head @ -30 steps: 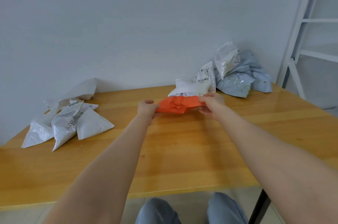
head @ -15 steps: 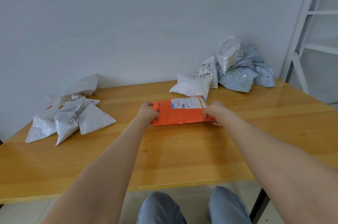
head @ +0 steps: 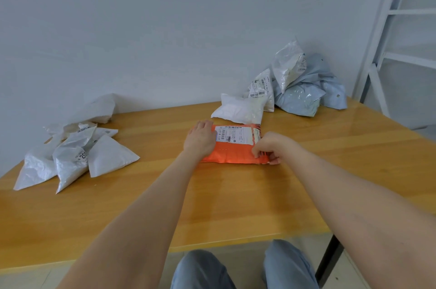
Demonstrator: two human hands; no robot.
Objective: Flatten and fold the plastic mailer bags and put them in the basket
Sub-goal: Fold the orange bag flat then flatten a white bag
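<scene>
I have the orange mailer [head: 232,150] lying flat on the table [head: 165,199] in front of me, its shipping label [head: 233,134] facing up. My left hand [head: 200,140] lies spread on its left end, palm down and fingers fairly straight, pressing it to the wood. My right hand [head: 271,148] has its fingers curled in a pinch on the bag's near right corner. I judge this bag to be in the flattening stage: it looks mostly smoothed, but no fold is made in it yet. To my left sits a heap of white bags [head: 77,159], several of which look folded into tight triangles, so I take those as done apart from going into the basket. At the back right is a crumpled pile of grey and pale blue bags [head: 299,90], with a puffy white bag [head: 238,111] just behind the orange one; these seem untouched. I see no basket anywhere in view, so nothing can be counted as put away. Most of the work seems left.
</scene>
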